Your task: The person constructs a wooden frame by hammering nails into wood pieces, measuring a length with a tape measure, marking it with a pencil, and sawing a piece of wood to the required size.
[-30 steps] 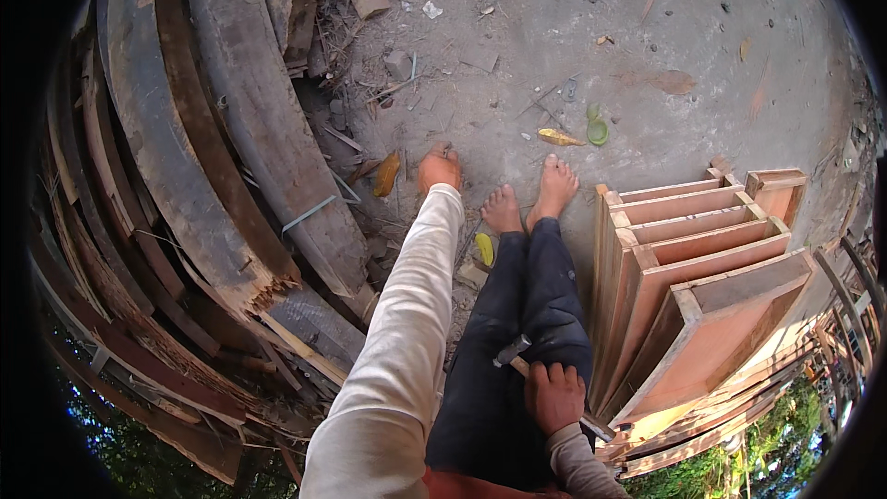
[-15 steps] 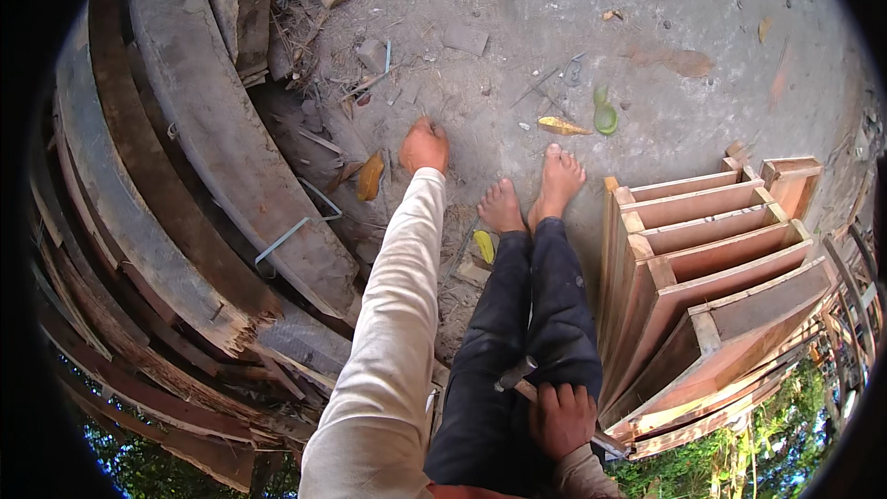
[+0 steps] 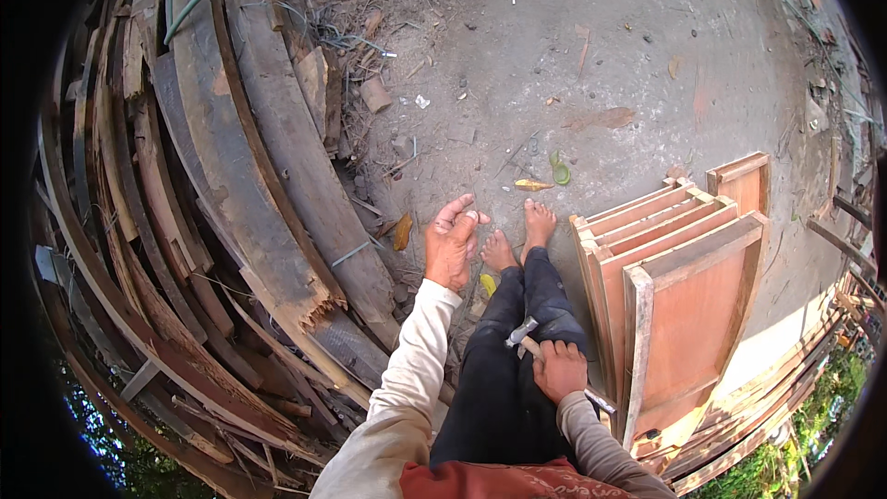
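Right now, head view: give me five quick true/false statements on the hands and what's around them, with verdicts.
1. The right hand grips a tool with a wooden handle and metal head. True.
2. The left hand holds a plank. False: it is held out with nothing in it, fingers loosely curled.
3. Reddish wooden frames stand stacked on the person's right. True.
4. The person wears shoes. False: both bare feet rest on the dirt.
5. The weathered planks lie on the right. False: they are piled on the left.
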Demonstrator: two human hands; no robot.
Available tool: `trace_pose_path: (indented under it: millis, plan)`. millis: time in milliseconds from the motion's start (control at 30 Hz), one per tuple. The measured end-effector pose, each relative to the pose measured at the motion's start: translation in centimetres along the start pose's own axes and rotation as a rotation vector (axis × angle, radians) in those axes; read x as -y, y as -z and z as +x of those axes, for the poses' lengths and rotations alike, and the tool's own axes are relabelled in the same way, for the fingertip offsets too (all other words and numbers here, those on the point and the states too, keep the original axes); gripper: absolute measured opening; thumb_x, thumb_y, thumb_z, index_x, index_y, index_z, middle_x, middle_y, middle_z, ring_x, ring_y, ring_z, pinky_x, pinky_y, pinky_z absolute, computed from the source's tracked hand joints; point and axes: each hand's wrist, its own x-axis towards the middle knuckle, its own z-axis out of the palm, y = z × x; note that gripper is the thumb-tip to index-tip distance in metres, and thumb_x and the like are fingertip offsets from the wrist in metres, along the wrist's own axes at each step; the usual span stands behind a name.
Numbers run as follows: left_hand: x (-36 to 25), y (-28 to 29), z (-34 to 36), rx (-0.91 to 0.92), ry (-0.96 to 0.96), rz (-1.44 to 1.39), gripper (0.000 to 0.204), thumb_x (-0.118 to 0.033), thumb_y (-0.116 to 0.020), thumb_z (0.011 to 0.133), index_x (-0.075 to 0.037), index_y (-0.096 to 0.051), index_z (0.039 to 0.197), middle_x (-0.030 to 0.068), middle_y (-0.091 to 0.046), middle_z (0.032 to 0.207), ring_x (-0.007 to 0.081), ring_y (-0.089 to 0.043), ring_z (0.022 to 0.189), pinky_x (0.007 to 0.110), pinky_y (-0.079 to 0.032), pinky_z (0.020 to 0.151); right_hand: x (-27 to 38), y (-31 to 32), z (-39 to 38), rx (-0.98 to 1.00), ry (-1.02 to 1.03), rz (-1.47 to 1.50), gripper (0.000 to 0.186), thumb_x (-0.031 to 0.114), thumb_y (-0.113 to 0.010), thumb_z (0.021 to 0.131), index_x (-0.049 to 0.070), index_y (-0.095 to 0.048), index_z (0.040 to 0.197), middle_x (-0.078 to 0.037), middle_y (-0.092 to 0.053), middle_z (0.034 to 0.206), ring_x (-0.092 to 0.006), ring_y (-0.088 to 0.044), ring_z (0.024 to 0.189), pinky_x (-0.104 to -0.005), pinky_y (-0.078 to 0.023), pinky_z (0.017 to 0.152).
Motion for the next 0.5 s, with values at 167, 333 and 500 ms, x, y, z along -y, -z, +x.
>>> trace_pose_path:
  millis: [167,333,500]
  plan:
    - [-7.4,-6.3,-15.6,0.225,-0.060,-0.011,0.047,-0.009,-0.064,0.095,-0.005,-0.044,0.138,0.0112,-0.066,0.089,0.0044,-0.040,0.047,0.020,-0.033,0.043,-0.5,6.0,-7.1,-0.034,-0.172,0.265,0.027,0.034,-0.068,0.085,0.009,-0.063,0.095,-0.016,-0.071,0.091,-0.0375,-0.067,0.091,-0.0508,-0.051,0.079]
    - [-10.3,-12.7,-27.9,0.393,-0.003,0.048,0.046,-0.008,-0.062,0.096,-0.008,-0.043,0.138,0.0095,-0.063,0.085,0.0045,-0.038,0.048,0.019,-0.032,0.044,-4.0,11.8,-15.7,-0.406,-0.179,0.683,0.029,0.030,-0.072,0.085,0.010,-0.067,0.104,-0.018,-0.071,0.088,-0.0404,-0.068,0.089,-0.0468,-0.052,0.079]
    - [-9.6,-19.1,-37.4,0.605,0.071,0.212,0.041,-0.009,-0.061,0.096,-0.008,-0.044,0.134,0.0084,-0.062,0.082,0.0055,-0.038,0.049,0.019,-0.031,0.045,-6.3,21.6,-23.2,-0.724,0.016,1.057,0.037,0.017,-0.073,0.087,-0.003,-0.065,0.117,-0.016,-0.072,0.101,-0.0270,-0.071,0.082,-0.0384,-0.055,0.073]
